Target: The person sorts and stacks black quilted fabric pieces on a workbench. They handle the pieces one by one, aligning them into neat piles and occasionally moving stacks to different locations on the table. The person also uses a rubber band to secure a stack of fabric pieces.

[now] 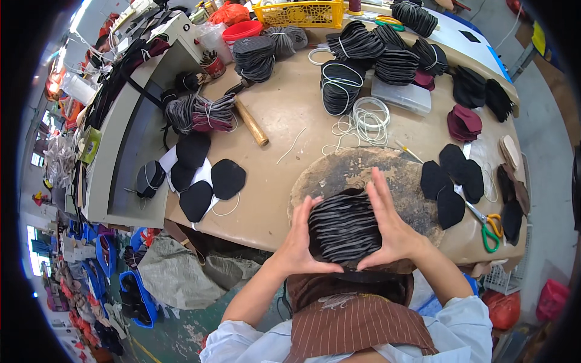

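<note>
Near the front edge of the tan surface, the left hand and right hand hold a thick stack of dark pieces between them, one along each side, over a worn round block; whether the stack rests on it cannot be told. Green-and-orange scissors lie toward the right edge, a wooden handle toward the far left corner, coiled pale cord beyond the block.

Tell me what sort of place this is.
Probably a sewing or shoemaking workshop: the stack of dark cut pieces, scissors and coil of white cord at the worktable suggest it.
</note>
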{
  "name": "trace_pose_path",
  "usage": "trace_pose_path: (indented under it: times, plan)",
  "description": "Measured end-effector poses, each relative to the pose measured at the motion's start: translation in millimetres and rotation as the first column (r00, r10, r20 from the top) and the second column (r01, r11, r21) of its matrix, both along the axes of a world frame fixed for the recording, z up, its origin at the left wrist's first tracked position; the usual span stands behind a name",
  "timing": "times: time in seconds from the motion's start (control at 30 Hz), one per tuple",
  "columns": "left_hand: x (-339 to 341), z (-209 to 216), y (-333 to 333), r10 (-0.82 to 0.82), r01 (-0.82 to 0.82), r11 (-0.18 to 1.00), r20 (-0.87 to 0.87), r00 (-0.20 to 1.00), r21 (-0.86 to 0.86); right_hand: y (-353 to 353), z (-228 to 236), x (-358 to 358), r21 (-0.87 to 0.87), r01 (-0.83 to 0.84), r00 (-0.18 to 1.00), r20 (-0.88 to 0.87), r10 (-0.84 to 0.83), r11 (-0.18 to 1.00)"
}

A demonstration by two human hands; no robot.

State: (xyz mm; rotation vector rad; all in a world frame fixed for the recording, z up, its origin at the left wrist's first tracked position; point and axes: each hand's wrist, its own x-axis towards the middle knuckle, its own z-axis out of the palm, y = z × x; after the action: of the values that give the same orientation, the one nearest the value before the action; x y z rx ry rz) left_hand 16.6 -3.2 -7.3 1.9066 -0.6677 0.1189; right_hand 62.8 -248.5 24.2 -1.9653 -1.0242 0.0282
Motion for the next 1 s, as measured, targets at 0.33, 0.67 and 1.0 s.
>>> trace_pose_path:
  times: [0.33, 0.67, 1.0]
  plan:
    - [-15, -13, -24, 0.212, -0.213, 0.977, -0.071, 0.975, -0.013, 24, 21, -12, -0.041, 0.056, 0.997, 0.055, -0.053, 0.998]
    - [-15, -15, -35, 0.161, -0.167, 0.986, -0.166, 0.973, -0.024, -21, 15, -19, -0.134, 0.115, 0.993, 0.03, -0.112, 0.984]
    - [-10, -13, -38, 0.099, -0.106, 0.991, -0.096, 0.99, -0.075, -26, -12, -90, 0.12, 0.387, 0.922, -0.045, -0.385, 0.914]
